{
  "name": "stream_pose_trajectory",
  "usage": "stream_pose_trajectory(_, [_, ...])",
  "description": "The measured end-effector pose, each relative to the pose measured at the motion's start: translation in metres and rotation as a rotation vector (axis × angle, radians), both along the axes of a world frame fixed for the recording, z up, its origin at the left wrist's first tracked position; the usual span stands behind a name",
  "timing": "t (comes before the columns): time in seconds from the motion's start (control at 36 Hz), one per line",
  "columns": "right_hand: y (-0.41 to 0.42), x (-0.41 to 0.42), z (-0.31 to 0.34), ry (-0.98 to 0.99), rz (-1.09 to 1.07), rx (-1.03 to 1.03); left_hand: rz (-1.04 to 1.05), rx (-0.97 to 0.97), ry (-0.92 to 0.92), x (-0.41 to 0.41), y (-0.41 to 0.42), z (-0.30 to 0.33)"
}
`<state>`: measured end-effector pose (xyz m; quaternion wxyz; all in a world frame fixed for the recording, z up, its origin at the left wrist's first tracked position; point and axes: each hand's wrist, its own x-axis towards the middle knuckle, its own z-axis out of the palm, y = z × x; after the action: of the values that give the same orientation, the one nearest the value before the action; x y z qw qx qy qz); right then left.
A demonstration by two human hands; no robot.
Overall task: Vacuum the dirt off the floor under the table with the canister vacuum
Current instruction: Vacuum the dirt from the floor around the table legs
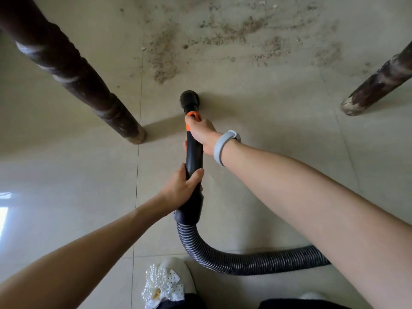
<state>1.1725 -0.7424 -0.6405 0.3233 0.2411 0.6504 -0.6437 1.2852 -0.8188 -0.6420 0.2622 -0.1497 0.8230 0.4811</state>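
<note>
Both hands grip the wand [194,150]: right hand [201,134] near the orange collar, left hand [182,190] lower. The nozzle [189,100] sits just short of the dirt [223,39] (between the table legs [73,70]); best pushed forward in slow, overlapping strokes, nozzle kept low.

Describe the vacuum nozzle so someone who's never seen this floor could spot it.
Look between the two dark table legs, left and right. Just short of the dirt sits the nozzle, a round black head. An orange collar joins it to the wand.
</note>
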Motion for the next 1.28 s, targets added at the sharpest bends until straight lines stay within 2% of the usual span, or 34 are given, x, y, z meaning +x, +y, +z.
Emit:
stream_pose_trajectory(0.11, [0.016, 0.008, 0.002, -0.041, -0.104, 0.029, -0.147, -0.001, -0.014, -0.001, 0.003, 0.000])
stream_pose_trajectory(0.28, [0.063, 0.061, -0.004, -0.191, -0.183, 0.081, -0.509, -0.044, -0.094, 0.027, 0.006, -0.001])
stream_pose_trajectory(0.39, [0.080, 0.081, -0.005, -0.241, -0.262, 0.068, -0.604, 0.024, -0.130, 0.032, 0.008, 0.001])
stream_pose_trajectory(0.53, [0.090, 0.074, -0.004, -0.242, -0.282, -0.041, -0.572, 0.014, -0.088, 0.028, 0.013, -0.002])
stream_pose_trajectory(0.64, [0.077, 0.050, -0.003, -0.175, -0.174, -0.056, -0.380, 0.006, -0.047, 0.018, 0.008, -0.008])
stream_pose_trajectory(0.72, [0.060, 0.030, -0.002, -0.144, -0.180, -0.031, -0.252, 0.052, -0.055, 0.012, 0.003, -0.006])
stream_pose_trajectory(0.86, [0.046, 0.026, -0.002, -0.133, -0.287, 0.025, -0.273, 0.071, -0.107, 0.019, -0.005, 0.006])
stream_pose_trajectory(1.0, [0.058, 0.055, -0.007, -0.230, -0.450, -0.005, -0.479, 0.035, -0.194, 0.026, -0.003, 0.012])
stream_pose_trajectory(1.14, [0.085, 0.082, -0.005, -0.312, -0.662, -0.007, -0.757, -0.099, -0.196, 0.022, 0.008, 0.017])
stream_pose_trajectory(1.28, [0.101, 0.105, -0.003, -0.342, -0.844, -0.041, -0.971, -0.105, -0.264, 0.003, 0.009, 0.025])
